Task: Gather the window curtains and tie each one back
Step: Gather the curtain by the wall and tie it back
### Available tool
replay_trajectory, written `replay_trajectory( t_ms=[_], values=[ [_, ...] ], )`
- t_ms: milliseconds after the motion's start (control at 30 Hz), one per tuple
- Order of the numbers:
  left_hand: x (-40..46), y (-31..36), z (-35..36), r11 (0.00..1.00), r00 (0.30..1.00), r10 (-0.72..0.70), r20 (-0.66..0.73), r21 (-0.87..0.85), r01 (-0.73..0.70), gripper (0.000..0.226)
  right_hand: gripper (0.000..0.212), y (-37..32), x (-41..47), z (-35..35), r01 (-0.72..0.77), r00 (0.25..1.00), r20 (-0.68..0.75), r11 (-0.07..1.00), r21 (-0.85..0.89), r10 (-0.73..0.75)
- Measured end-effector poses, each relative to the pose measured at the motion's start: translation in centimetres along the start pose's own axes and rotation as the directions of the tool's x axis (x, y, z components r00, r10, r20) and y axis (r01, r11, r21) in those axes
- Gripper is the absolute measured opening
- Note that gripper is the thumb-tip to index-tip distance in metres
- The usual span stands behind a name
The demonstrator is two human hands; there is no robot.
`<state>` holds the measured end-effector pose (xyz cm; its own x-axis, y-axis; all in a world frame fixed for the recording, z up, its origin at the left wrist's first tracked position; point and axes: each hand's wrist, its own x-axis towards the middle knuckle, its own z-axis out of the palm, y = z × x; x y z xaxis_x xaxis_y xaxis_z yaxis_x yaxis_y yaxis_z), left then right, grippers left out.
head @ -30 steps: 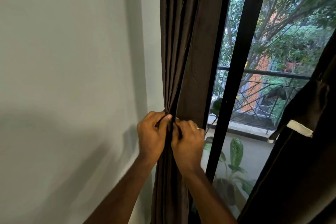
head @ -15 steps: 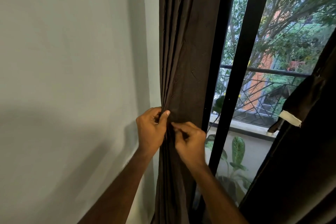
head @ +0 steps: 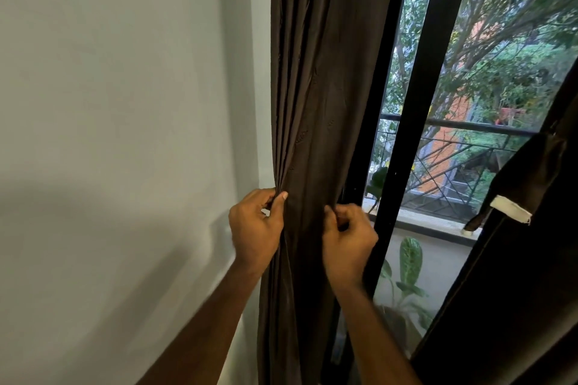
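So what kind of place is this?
Probably a room in a home, by a tall window: brown curtains hang against a plain wall, and a balcony railing shows outside.

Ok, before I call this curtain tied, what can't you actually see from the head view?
- Any tie or band on the left curtain: nothing visible between the hands; the fabric's back is hidden.
- Left hand fingertips: buried in the folds.
- Right hand grip: its fingers curl away from the camera.
- Curtain rod and hem: cut off by the frame's top and bottom edges.
- Right curtain: mostly cut off at the right edge; only its tieback's white tab shows.
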<state>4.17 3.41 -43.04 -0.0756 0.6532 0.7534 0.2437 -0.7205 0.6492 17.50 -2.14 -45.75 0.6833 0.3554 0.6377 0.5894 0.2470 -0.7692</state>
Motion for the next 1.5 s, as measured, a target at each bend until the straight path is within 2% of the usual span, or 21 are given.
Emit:
replay_trajectory(
  t_ms=[67,233,367,433,600,667,733,867,933,1000,1067,1100,1167,1233,1300,1367,1433,1500],
  values=[
    [-0.2,0.2,0.2,1.000,1.000,0.010,-0.003,0.019,-0.010,0.011,0.012,-0.4,-1.1,0.5,0.165,0.984,0.090,0.981,-0.102,-0.156],
    [-0.4,0.5,0.3,1.000,1.000,0.014,0.028,0.006,-0.014,0.015,0.012,-1.9,-2.4,1.4,0.333,0.935,0.180,0.933,-0.139,-0.306],
    [-0.7,0.8,0.2,0.997,0.999,0.008,0.049,-0.075,-0.004,0.009,0.021,-2.2,-3.5,1.9,0.340,0.927,0.194,0.937,-0.078,-0.320],
    [-0.7,0.8,-0.1,0.994,0.997,-0.005,0.074,-0.105,0.013,0.013,0.022,-2.0,-3.7,1.9,0.334,0.926,0.206,0.941,-0.062,-0.315],
    [-0.8,0.9,-0.3,0.993,0.993,0.009,0.117,-0.117,0.005,0.014,0.026,-2.9,-3.8,2.1,0.390,0.906,0.224,0.913,-0.115,-0.359],
    [-0.8,1.1,-0.3,0.995,0.994,0.015,0.108,-0.102,-0.004,0.023,0.023,-2.6,-3.7,2.2,0.396,0.898,0.248,0.913,-0.097,-0.363],
    [-0.5,0.8,-0.4,0.996,0.995,0.001,0.095,-0.084,0.007,0.023,0.023,-2.2,-3.9,2.2,0.394,0.878,0.313,0.918,-0.040,-0.363],
    [0.0,-0.3,-0.7,0.998,0.993,-0.012,0.114,-0.058,0.018,0.017,0.028,-1.7,-4.0,1.7,0.311,0.830,0.440,0.939,0.146,-0.343],
    [0.1,-0.6,-1.1,0.995,0.987,-0.035,0.154,-0.085,0.049,0.014,0.026,-1.4,-3.4,1.2,0.178,0.888,0.381,0.957,0.229,-0.257],
    [0.2,-0.8,-1.6,0.991,0.979,-0.053,0.197,-0.110,0.075,0.011,0.027,-0.9,-2.4,0.9,0.028,0.950,0.295,0.967,0.252,-0.105],
    [0.3,-1.1,-2.0,0.988,0.971,-0.058,0.233,-0.127,0.090,0.015,0.033,0.0,-1.4,1.0,-0.131,0.961,0.272,0.956,0.261,0.057],
    [0.4,-1.2,-2.2,0.987,0.967,-0.059,0.249,-0.132,0.095,0.019,0.036,0.6,-0.9,1.1,-0.242,0.941,0.305,0.925,0.294,0.149],
    [0.7,-1.4,-2.6,0.984,0.956,-0.072,0.283,-0.139,0.115,0.034,0.042,1.4,0.0,1.2,-0.490,0.842,0.437,0.787,0.374,0.317],
    [1.0,-1.6,-3.1,0.982,0.948,-0.082,0.309,-0.138,0.130,0.042,0.042,1.9,0.5,1.1,-0.609,0.763,0.527,0.690,0.391,0.375],
    [1.2,-1.9,-3.5,0.982,0.948,-0.085,0.308,-0.135,0.132,0.035,0.034,1.7,0.5,1.1,-0.579,0.781,0.521,0.709,0.403,0.343],
    [1.4,-2.0,-3.8,0.983,0.952,-0.087,0.293,-0.128,0.129,0.028,0.031,1.3,0.2,1.4,-0.441,0.868,0.410,0.814,0.379,0.280],
    [1.5,-2.1,-3.8,0.981,0.952,-0.100,0.291,-0.132,0.143,0.036,0.036,1.2,-0.1,1.9,-0.304,0.937,0.268,0.903,0.302,0.225],
    [1.5,-2.1,-3.8,0.978,0.948,-0.111,0.297,-0.137,0.157,0.044,0.039,1.0,0.0,2.3,-0.223,0.965,0.201,0.929,0.295,0.167]
  ],
)
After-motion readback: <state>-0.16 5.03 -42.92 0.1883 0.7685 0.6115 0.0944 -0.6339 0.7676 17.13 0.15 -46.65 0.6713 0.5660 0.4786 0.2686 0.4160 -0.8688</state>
